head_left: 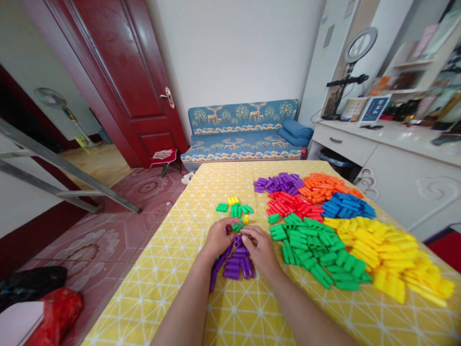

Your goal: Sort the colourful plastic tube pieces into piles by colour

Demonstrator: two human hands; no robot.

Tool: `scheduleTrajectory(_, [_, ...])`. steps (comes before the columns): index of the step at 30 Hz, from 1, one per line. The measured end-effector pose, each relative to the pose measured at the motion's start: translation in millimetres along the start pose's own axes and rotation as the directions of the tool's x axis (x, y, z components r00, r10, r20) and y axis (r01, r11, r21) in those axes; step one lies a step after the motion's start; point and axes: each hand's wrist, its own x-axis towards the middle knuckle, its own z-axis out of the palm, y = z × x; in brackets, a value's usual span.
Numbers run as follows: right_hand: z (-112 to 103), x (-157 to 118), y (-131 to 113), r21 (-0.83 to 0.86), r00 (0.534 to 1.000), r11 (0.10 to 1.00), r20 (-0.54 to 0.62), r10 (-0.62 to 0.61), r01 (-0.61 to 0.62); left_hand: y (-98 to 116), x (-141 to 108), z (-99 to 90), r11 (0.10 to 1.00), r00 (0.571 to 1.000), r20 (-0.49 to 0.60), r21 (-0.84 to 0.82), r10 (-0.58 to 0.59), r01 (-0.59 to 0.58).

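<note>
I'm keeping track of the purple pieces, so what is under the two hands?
Purple pieces show between the left hand and right hand and just below them in the picture; green pieces show at the fingertips. Whatever the hands directly cover cannot be seen.

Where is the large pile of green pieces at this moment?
In the head view, the large green pile lies right of centre on the table, between the right hand and the yellow pile.

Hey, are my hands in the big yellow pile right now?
No, your left hand and right hand are close together by purple plastic pieces, and the green pile lies between them and the yellow pile.
</note>
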Motion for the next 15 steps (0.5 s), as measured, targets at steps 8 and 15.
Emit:
scheduleTrajectory(8, [4, -4, 2, 0.069, 0.989, 0.998, -0.144, 0.020, -0.010, 11, 0, -6.5, 0.933, 0.986, -0.153, -0.360, -0.065, 0.005])
scheduleTrajectory(15, [3, -5, -1, -0.081, 0.976, 0.983, -0.130, -0.174, 0.165, 25, -5, -9.0, 0.914, 1.000, 0.014, -0.406, -0.009, 0.014])
